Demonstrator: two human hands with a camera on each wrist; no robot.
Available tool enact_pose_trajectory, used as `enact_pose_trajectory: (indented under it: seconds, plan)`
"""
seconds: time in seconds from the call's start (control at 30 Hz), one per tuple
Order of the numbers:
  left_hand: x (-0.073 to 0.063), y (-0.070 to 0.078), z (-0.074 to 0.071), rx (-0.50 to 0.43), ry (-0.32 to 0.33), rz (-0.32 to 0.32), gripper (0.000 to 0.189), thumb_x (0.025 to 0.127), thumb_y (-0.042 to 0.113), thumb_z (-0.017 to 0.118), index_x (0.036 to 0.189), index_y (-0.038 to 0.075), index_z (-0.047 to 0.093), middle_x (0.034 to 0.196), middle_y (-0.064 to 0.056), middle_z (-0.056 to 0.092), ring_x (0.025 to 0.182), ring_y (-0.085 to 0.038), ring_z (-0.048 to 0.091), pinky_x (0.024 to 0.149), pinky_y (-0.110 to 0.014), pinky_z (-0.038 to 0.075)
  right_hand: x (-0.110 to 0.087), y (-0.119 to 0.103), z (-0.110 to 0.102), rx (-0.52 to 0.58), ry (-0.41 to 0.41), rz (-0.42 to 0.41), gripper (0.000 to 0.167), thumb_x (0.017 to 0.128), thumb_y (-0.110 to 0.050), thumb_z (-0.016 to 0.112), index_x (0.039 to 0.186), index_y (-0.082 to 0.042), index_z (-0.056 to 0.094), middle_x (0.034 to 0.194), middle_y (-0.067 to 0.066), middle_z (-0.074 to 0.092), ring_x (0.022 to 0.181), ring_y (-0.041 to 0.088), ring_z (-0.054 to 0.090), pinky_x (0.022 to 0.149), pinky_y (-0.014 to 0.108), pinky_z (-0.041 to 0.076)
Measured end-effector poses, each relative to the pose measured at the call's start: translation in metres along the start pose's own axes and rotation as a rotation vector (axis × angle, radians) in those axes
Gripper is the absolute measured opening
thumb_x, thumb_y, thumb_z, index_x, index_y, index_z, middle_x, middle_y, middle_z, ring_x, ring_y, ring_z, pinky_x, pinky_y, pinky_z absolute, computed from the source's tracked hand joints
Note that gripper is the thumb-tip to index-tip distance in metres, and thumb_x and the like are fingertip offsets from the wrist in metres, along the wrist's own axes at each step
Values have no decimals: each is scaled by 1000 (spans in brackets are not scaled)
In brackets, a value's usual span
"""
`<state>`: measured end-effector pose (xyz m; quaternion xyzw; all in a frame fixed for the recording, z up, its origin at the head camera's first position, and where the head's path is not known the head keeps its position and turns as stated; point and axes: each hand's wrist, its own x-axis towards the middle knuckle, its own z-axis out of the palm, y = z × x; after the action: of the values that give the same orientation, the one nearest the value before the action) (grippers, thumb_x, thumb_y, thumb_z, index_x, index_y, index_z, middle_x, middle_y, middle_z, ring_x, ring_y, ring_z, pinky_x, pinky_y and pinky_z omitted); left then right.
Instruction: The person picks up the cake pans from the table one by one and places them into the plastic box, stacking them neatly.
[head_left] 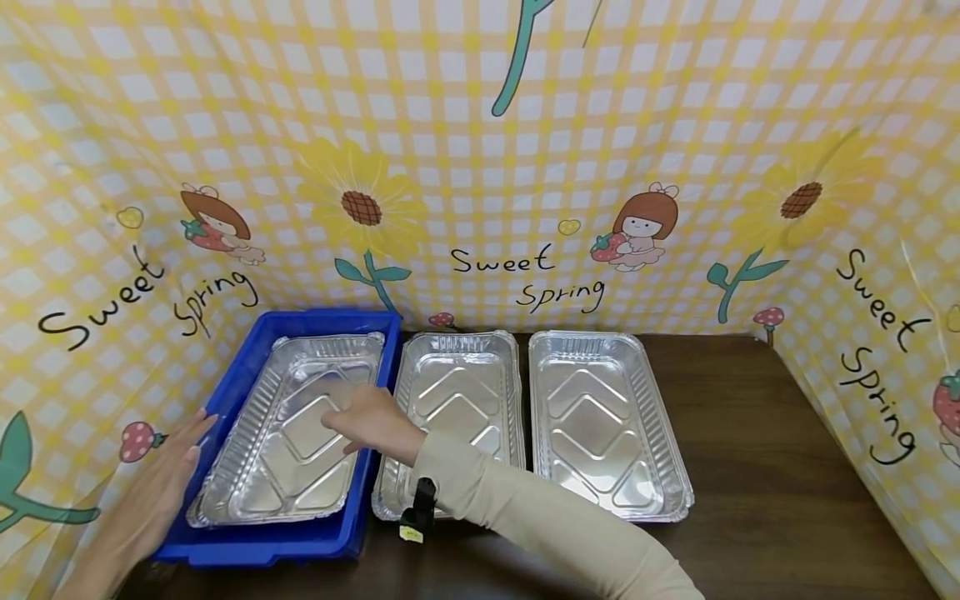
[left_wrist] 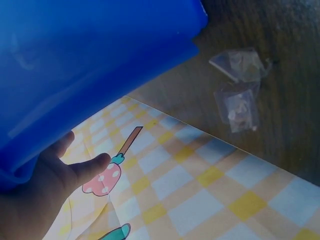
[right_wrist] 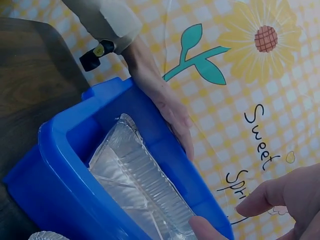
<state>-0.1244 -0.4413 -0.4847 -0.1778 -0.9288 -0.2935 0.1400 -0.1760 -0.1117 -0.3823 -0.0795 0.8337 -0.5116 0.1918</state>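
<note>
Head view: a yellow-checked cloth (head_left: 480, 183) walls in a dark wooden table (head_left: 742, 433). At its left stands a blue bin (head_left: 258, 552), a foil tray (head_left: 288, 437) lying lengthwise inside, probably turned that way to fit within the walls. A middle tray (head_left: 457, 379) and a right tray (head_left: 592, 417) lie in a row beside the bin, presumably spaced for easy reach. The left hand (head_left: 161, 483) lies along the bin's outer left side, fingers straight and clamped on nothing, likely to steady it. The right hand (head_left: 371, 421) hangs over the tray in the bin, its fingers hard to read from above; the right wrist view shows its thumb and finger apart, nothing between them. Whether it touches foil, I cannot tell. Only the left wrist view shows the left thumb clear of the bin's wall and clear plastic pieces (left_wrist: 240, 109) on dark wood.
</note>
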Motion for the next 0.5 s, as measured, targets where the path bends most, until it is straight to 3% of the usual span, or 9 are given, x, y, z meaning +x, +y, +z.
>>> enact_pose_trajectory:
  seconds: [0.13,0.2,0.27,0.37,0.43,0.5]
  plan:
    - [1,0,1,2,-2,-2,49,113,5,35,161,-4,37,164,-38,28,148,14,8,112,-7,2,3,2,-5,7,4,11,40,91,-14,71,63,-14,43,66,1,55,63,24,77,67,23,55]
    - [1,0,0,1,-5,-4,49,113,5,35,161,-4,37,164,-38,28,149,14,8,111,-7,2,4,1,-7,5,13,29,29,91,-16,73,72,-10,52,92,9,71,65,25,78,75,24,58]
    - [1,0,0,1,-8,-8,49,113,6,34,162,-3,37,165,-37,28,149,13,8,111,-7,2,3,0,-10,27,17,51,19,92,-18,74,92,-2,63,120,15,73,66,25,78,83,26,59]
    - [1,0,0,-1,-15,-16,49,114,7,33,162,-2,36,165,-37,28,149,12,8,111,-7,2,1,1,-13,45,18,57,44,92,-19,75,128,5,65,145,17,63,67,23,77,91,29,58]
    - [1,0,0,1,-18,-20,49,114,7,33,162,-2,36,165,-37,27,149,14,7,111,-7,2,0,2,-16,55,7,47,60,92,-18,73,146,4,57,148,16,61,69,22,78,95,30,57]
    - [1,0,0,1,-18,-21,49,114,7,33,162,-3,36,165,-38,27,149,14,6,111,-8,1,-1,4,-18,58,-7,26,64,92,-18,71,150,4,53,146,16,63,70,22,78,94,30,58]
